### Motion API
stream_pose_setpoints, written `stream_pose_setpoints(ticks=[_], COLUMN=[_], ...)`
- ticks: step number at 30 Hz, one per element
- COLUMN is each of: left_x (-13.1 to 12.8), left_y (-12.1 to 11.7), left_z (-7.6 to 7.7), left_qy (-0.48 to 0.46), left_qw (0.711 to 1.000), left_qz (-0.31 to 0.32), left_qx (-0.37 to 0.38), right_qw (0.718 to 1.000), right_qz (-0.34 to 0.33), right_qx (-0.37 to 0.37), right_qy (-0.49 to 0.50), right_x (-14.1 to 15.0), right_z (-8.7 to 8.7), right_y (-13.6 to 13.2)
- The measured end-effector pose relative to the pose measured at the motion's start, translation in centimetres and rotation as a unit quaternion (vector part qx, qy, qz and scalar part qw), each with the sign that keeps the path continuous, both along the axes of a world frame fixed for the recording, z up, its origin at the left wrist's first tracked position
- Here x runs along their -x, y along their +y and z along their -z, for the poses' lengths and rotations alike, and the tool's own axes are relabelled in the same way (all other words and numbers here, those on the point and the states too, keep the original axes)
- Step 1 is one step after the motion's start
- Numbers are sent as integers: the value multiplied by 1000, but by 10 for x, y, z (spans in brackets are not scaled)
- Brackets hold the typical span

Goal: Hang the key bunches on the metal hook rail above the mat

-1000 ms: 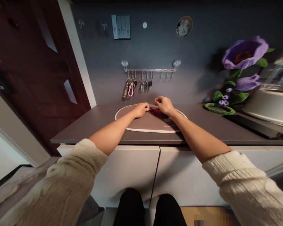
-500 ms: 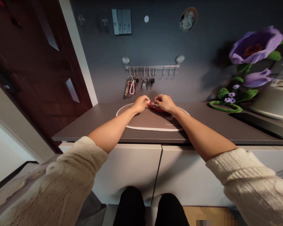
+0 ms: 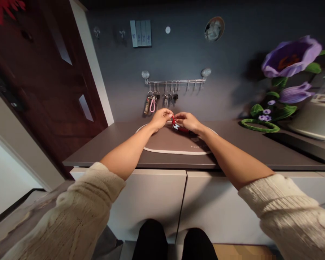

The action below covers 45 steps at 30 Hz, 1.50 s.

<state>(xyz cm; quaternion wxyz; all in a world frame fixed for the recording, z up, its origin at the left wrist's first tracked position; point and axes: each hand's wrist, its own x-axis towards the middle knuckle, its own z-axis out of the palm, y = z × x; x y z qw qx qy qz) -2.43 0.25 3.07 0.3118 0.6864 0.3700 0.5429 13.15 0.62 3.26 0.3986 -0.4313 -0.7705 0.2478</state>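
Red object (image 3: 180,128) partly hidden (kind unclear), appliance (image 3: 315,121) cut off

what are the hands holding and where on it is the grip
Both hold a small red strap-like item: the left hand pinches its top end, the right hand its middle; exact kind too small to tell.

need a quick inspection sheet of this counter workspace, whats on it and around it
surface: dark grey counter with a white-rimmed oval mat under the hands
job's things: small red and white object, exact kind hard to tell
clutter: green ring and dark flat slab on the counter's right
hands: left hand and right hand both pinch the object at the fingertips
cables: nothing seen
surroundings: keys on a wall rail, purple artificial flowers, dark red door, white cabinet doors
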Motion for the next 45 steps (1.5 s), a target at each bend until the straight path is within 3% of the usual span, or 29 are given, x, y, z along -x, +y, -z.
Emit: stream_pose_setpoints(ticks=[4, 7, 14, 21, 33, 38, 45], left_x=[2, 3, 6, 8, 4, 0, -5], left_y=[-3, -5, -4, -2, 4, 6, -1], left_z=[-4, -6, -9, -10, -3, 9, 21], left_qy=[3, 12, 22, 1, -14, 83, 257], left_qw=[999, 998, 996, 997, 996, 990, 957], left_qz=[31, 54, 46, 24, -52, -100, -115], left_qx=[-11, -28, -70, -75, -74, -48, -67], right_qw=[989, 978, 968, 976, 978, 968, 951], right_qz=[-77, -98, -134, -113, -87, -57, -36], right_qx=[66, 92, 109, 96, 80, 74, 79], right_qy=[111, 161, 184, 160, 169, 231, 296], right_x=[3, 6, 8, 7, 3, 0, -7], right_z=[-1, -1, -3, -6, 0, -1, -9], right_y=[-4, -8, -15, -20, -6, -1, -2])
